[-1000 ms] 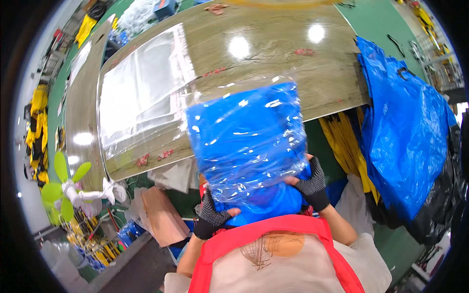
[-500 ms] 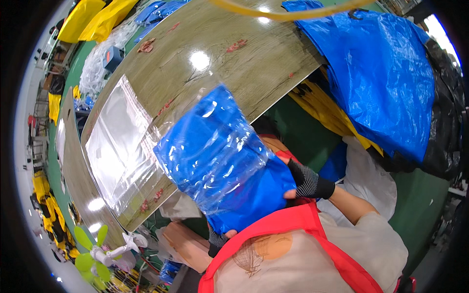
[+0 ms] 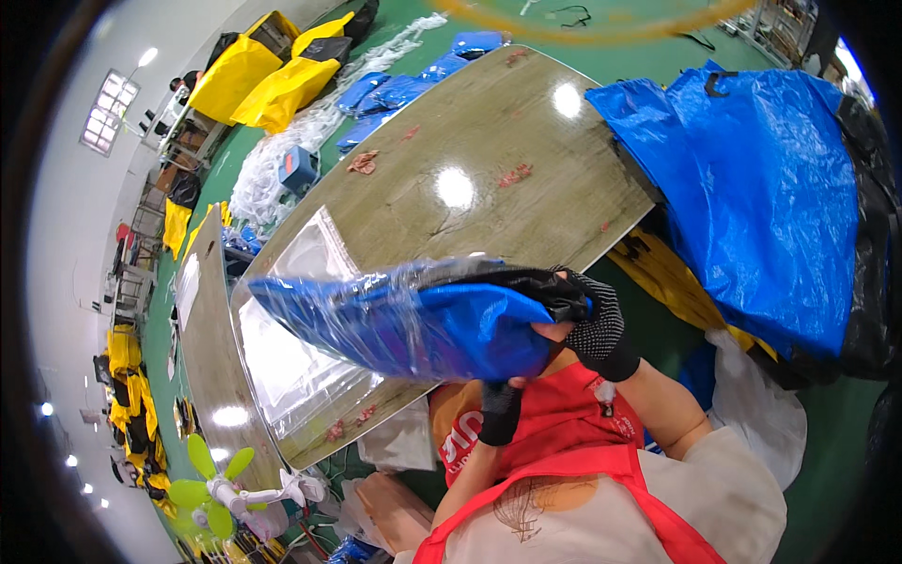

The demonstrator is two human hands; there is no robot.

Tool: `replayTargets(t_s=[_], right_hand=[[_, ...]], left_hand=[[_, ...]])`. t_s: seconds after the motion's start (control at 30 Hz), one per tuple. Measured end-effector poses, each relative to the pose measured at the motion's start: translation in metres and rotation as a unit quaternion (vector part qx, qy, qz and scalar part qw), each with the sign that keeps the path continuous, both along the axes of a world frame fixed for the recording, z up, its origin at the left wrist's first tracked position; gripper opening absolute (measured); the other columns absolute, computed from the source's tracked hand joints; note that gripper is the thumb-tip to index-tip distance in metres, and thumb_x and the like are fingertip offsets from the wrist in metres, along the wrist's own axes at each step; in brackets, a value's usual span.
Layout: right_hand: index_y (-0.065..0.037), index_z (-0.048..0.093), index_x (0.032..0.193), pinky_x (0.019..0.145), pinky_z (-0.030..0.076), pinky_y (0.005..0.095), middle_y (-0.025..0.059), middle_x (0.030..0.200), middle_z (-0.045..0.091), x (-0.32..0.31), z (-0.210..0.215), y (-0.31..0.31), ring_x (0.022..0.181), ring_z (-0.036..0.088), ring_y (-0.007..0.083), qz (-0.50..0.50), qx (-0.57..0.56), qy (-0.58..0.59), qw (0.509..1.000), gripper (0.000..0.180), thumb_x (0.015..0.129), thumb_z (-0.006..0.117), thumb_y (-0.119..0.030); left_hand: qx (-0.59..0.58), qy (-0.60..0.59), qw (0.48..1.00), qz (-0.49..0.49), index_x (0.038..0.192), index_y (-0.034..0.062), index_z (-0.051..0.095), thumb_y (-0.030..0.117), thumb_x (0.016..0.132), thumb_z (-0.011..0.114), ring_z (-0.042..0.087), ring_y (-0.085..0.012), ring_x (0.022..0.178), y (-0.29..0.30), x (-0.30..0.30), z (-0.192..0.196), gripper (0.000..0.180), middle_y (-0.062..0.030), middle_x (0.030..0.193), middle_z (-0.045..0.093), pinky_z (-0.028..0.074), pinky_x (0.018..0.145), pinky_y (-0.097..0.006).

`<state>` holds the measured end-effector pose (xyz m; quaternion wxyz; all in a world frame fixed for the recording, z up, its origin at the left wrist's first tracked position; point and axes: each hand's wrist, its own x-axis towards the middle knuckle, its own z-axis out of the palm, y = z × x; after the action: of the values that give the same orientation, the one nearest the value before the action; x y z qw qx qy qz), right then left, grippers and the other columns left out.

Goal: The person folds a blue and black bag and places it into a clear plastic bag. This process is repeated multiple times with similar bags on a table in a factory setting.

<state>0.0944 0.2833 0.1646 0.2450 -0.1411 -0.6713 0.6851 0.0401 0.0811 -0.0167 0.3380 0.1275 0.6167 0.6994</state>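
Observation:
A folded blue sheet (image 3: 451, 329) with a black side sits partly inside a clear plastic bag (image 3: 329, 301), lifted above the table's near edge. Its closed end points left, and the blue and black folds show at the right end. My right hand (image 3: 597, 324), in a black fingerless glove with pale dots, grips that right end. Beneath the near edge, my left hand (image 3: 501, 409), gloved alike, closes on the package with its thumb showing. The package hides its other fingers. A stack of flat clear bags (image 3: 291, 362) lies on the table just behind.
The wood-look table (image 3: 423, 179) carries reddish scraps. A large blue sheet with a black side (image 3: 742, 197) hangs at the right over yellow material (image 3: 658, 273). Blue packages (image 3: 385, 94) lie on the floor beyond the table. A green-bladed fan (image 3: 221, 489) stands lower left.
The package has been raised and tilted from broad side up to nearly edge-on, its black side now showing. Both hands came up with it. The view has shifted, showing more of the room.

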Motion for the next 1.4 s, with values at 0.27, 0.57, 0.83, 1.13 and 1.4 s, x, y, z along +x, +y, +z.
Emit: replayTargets(t_s=[0.27, 0.57, 0.83, 1.13, 1.4], right_hand=[[-0.011, 0.066, 0.103, 0.081, 0.048, 0.0398, 0.0158, 0.109, 0.058, 0.002, 0.002, 0.017, 0.093, 0.059, 0.0326, -0.038, 0.356, 0.094, 0.929, 0.041, 0.065, 0.077, -0.017], [-0.010, 0.064, 0.105, 0.091, 0.045, 0.0393, 0.0205, 0.136, 0.043, -0.004, 0.002, 0.008, 0.114, 0.053, 0.0388, 0.098, 0.177, 0.109, 0.973, 0.041, 0.064, 0.071, -0.004], [-0.004, 0.063, 0.101, 0.079, 0.049, 0.0355, 0.0158, 0.096, 0.064, -0.002, -0.019, -0.012, 0.087, 0.063, 0.0288, -0.048, 0.150, 0.099, 0.983, 0.032, 0.070, 0.069, -0.004], [-0.005, 0.054, 0.114, 0.078, 0.046, 0.0273, 0.0042, 0.099, 0.059, -0.014, -0.049, 0.003, 0.089, 0.055, 0.0134, -0.207, -0.297, 0.144, 0.921, 0.027, 0.089, 0.059, -0.015], [-0.008, 0.022, 0.142, 0.102, 0.036, 0.0457, 0.0142, 0.140, 0.035, 0.007, -0.099, -0.051, 0.123, 0.040, 0.0312, -0.071, -0.515, 0.074, 0.851, 0.084, 0.083, 0.053, -0.060]], left_hand=[[-0.255, 0.743, 0.614, 0.076, 0.100, 0.0089, 0.066, 0.029, 0.081, 0.068, 0.062, -0.0327, 0.078, -0.010, -0.078, 0.262, 0.028, -0.0127, 0.094, 0.065, 0.048, 0.082, -0.044], [-0.118, 0.613, 0.766, -0.157, 0.091, 0.0050, 0.069, 0.014, 0.085, 0.060, 0.064, -0.0294, 0.090, 0.055, -0.111, 0.276, 0.014, -0.0127, 0.093, 0.067, 0.049, 0.080, -0.036], [-0.089, 0.662, 0.733, -0.128, 0.105, 0.0056, 0.062, 0.020, 0.075, 0.067, 0.060, -0.0319, 0.093, 0.084, -0.057, 0.258, 0.034, -0.0142, 0.098, 0.062, 0.046, 0.085, -0.045], [0.004, 0.271, 0.924, 0.268, 0.144, -0.0012, 0.011, 0.052, 0.076, 0.068, 0.028, -0.0298, 0.132, 0.003, -0.069, 0.108, 0.104, -0.0182, 0.146, 0.024, 0.020, 0.108, -0.038], [-0.019, -0.018, 1.000, -0.005, 0.134, 0.0030, 0.037, 0.020, 0.066, 0.083, 0.048, -0.0226, 0.116, -0.001, -0.046, 0.113, 0.084, -0.0121, 0.127, 0.050, 0.039, 0.099, -0.037]])
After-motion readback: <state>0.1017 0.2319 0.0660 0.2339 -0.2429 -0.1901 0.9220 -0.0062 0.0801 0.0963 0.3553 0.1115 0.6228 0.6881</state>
